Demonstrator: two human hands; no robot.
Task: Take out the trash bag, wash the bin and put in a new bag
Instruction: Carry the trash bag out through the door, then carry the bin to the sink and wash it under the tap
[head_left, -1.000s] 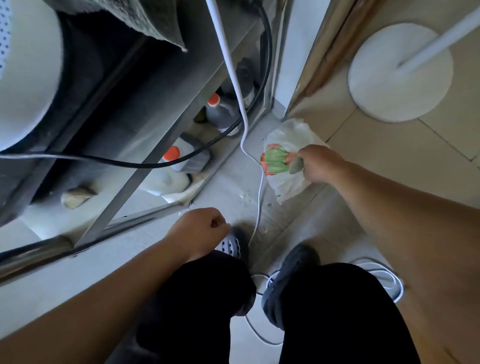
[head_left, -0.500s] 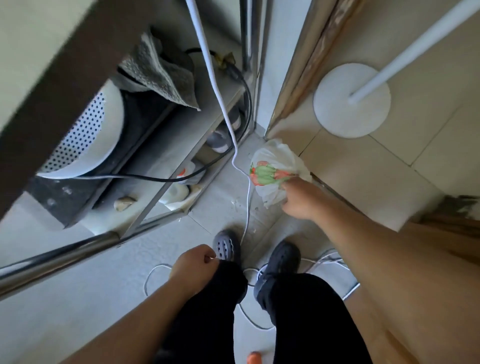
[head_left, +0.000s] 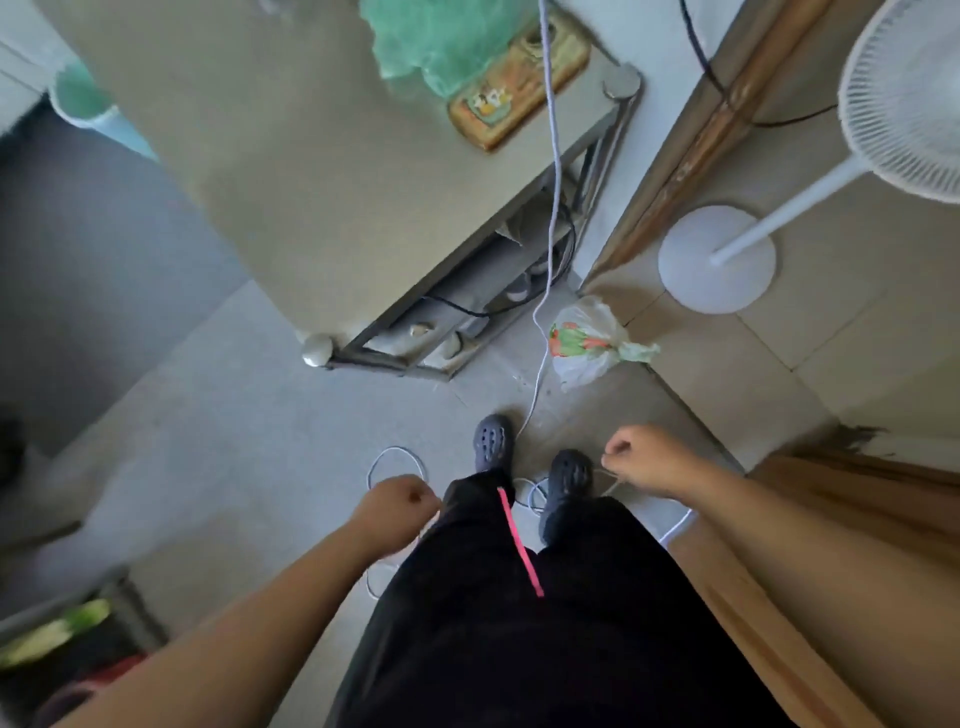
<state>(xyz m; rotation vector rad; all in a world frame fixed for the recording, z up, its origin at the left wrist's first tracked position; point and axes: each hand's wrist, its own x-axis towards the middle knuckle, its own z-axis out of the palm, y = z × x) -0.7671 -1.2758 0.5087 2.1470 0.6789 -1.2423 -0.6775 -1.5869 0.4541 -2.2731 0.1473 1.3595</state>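
Observation:
A tied white trash bag (head_left: 587, 343) with green and orange contents showing through lies on the floor by the door frame, ahead of my feet. My right hand (head_left: 641, 457) hangs to the right of my right shoe, fingers curled shut, holding nothing, well back from the bag. By my left thigh my left hand (head_left: 397, 506) is a loose fist, also with nothing in it. No bin is in view.
A metal table (head_left: 322, 156) with a lower shelf of bottles stands ahead on the left. A white cable (head_left: 550, 218) drops from it and loops around my shoes. A white standing fan (head_left: 717, 260) is at right, a wooden door (head_left: 831, 519) beside my right arm.
My right hand has let go of the trash bag and pulled back to my side. The bag now lies on the floor. The view has risen, as I have stood up.

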